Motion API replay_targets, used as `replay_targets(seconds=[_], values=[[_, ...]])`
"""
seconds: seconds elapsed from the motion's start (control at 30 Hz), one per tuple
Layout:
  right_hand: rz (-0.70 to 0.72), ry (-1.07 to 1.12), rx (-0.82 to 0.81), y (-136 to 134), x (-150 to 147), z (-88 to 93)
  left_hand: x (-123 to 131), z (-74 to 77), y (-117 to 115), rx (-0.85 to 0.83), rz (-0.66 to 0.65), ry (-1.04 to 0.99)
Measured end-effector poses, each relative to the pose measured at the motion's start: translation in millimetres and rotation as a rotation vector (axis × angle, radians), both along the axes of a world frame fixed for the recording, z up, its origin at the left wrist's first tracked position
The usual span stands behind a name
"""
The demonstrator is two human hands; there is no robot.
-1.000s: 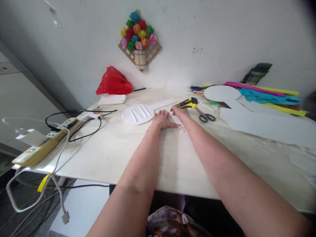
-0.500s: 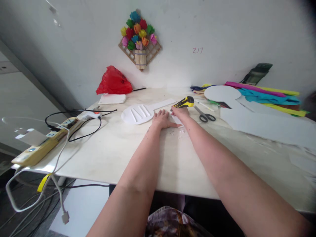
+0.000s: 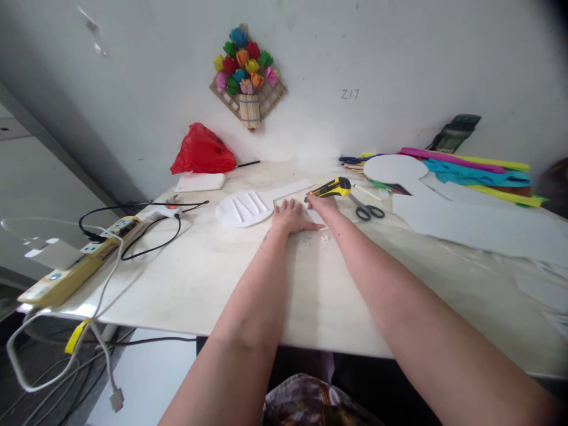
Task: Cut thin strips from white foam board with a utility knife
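against half a second ago, our view has tipped slightly, so everything on the wall sits lower, while both hands keep their places. against a second ago, the yellow-and-black cutter [image 3: 337, 187] has shifted a touch toward 9 o'clock, showing more of the scissors [image 3: 370, 213] at its 4 o'clock.

our left hand [image 3: 288, 216] lies flat with fingers spread on a smooth white piece [image 3: 312, 218]; our right hand [image 3: 323, 206] pinches the cutter near its front end, just beside the left at 2 o'clock. the cutter's hard, glossy body slants over the piece, nose toward 8 o'clock, butt toward 2 o'clock.

at 10 o'clock from the left hand lies a matte white paddle shape [image 3: 225, 211]: a round head bearing thin raised strips [image 3: 238, 210], its straight handle pointing to about 2 o'clock. small white scraps [image 3: 325, 238] dot the pale, faintly mottled tabletop [image 3: 177, 284] below the hands.
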State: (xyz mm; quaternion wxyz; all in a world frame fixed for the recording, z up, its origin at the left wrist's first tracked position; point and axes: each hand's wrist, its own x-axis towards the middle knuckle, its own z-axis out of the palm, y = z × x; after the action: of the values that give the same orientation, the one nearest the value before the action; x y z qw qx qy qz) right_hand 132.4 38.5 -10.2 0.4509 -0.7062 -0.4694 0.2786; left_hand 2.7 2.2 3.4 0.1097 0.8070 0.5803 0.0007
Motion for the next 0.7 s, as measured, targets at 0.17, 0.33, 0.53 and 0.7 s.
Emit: replay_targets(seconds=[0.17,0.33,0.53,0.7], values=[[-0.017,0.017,-0.028,2.9,-2.0,-0.4,0.6,-0.6,1.0,0.002,0.005,0.003],[-0.021,0.036,-0.019,5.3,-2.5,-1.9,0.3,-0.7,1.2,0.006,0.002,-0.004],[0.017,0.069,0.081,0.9,-2.0,-0.5,0.3,-0.5,0.8,0.003,0.006,-0.001],[0.028,0.09,0.098,-0.3,-1.9,1.2,0.1,-0.1,1.1,-0.003,0.001,0.008]])
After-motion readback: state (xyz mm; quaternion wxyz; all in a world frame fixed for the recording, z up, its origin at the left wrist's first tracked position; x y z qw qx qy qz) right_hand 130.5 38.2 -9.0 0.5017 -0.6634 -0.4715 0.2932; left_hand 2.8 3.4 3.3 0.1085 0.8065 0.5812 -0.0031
